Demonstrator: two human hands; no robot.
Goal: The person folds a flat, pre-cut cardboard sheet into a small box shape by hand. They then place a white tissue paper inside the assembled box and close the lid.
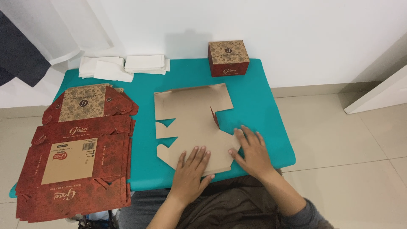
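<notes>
Brown flat carton blank [193, 123] lies under both hands' fingers [199, 159].

Brown card on teal, dark red all around it

The table [258, 106] is covered in plain teal. The unfolded box blank [193, 127] under the hands shows its bare side, an even kraft brown, with a sliver of dark red on one raised flap. The stack of flat blanks [78, 157] is dark red with a faint ornamental print, broken by tan panels, the upper one patterned with floral scrollwork. The finished box [228, 58] matches: dark red sides, tan patterned lid. The folded sheets [123, 66] are white, as is the wall [254, 25]; the floor [347, 144] is pale beige tile.
</notes>
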